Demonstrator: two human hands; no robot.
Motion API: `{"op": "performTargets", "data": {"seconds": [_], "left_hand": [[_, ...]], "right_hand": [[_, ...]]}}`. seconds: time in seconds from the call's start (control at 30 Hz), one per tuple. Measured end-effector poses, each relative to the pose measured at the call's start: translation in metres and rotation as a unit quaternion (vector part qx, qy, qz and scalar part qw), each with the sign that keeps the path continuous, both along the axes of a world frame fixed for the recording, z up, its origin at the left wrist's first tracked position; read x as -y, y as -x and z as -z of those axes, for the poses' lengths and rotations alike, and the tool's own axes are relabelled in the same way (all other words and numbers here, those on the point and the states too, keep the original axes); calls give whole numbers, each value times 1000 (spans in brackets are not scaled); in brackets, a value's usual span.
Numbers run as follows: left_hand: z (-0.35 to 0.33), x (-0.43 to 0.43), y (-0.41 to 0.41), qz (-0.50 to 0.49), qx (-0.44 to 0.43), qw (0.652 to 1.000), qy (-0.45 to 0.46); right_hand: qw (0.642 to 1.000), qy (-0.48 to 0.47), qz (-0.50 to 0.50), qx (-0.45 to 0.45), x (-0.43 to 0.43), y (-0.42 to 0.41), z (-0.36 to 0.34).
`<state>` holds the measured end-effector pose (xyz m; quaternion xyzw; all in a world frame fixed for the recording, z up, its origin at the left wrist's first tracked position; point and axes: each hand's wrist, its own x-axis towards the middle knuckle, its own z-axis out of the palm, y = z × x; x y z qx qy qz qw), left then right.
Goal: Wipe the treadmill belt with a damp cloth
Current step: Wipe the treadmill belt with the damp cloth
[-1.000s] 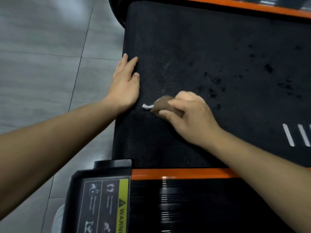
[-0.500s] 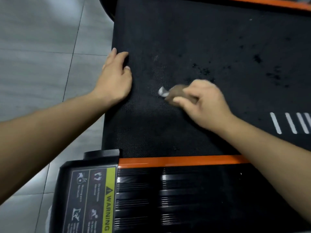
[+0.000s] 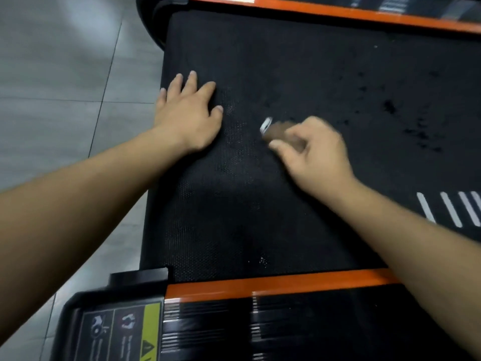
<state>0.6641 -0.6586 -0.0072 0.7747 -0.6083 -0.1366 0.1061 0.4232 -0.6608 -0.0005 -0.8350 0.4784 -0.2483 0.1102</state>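
The black treadmill belt (image 3: pixel 299 63) fills the middle of the head view, with dark wet spots (image 3: pixel 390 106) toward its right. My right hand (image 3: pixel 316 149) grips a small brown cloth (image 3: pixel 276 130) with a white tag and presses it on the belt; the hand and cloth are motion-blurred. My left hand (image 3: pixel 188 113) lies flat on the belt's left edge, fingers straight and slightly spread, holding nothing.
An orange side rail (image 3: pixel 273 284) runs along the near edge, and another orange rail (image 3: pixel 338 11) along the far edge. A black footplate with a warning sticker (image 3: pixel 125 332) sits at the lower left. White stripes (image 3: pixel 450 209) mark the belt at right. Grey floor tiles (image 3: pixel 59 74) lie to the left.
My right hand has carried the cloth a little to the right and away from my left hand. The left hand's fingers have spread wider. The camera view has shifted.
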Motion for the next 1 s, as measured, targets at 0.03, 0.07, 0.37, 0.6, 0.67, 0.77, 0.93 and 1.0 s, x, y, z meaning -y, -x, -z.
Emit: {"op": "performTargets", "data": {"seconds": [0.03, 0.07, 0.37, 0.6, 0.67, 0.77, 0.93, 1.0], "left_hand": [[0, 4, -2, 2, 6, 1000, 4], [0, 9, -3, 2, 7, 1000, 7], [10, 19, 0, 15, 53, 998, 15], [11, 20, 0, 24, 48, 998, 9], [12, 21, 0, 24, 51, 998, 2], [11, 22, -2, 31, 52, 998, -12], [0, 28, -15, 40, 68, 996, 29], [-2, 35, -16, 23, 52, 998, 23]], "right_hand": [[998, -4, -60, -1, -17, -6, 1], [991, -25, -133, -3, -37, -11, 1], [996, -15, 80, -22, 70, 2, 0], [997, -13, -74, -34, 66, -6, -6], [998, -21, 55, 3, 109, -11, -7], [999, -24, 33, 5, 85, -27, 3], [989, -42, -140, -33, 66, -24, -7], [998, 10, -31, -47, 119, -28, -8]]}}
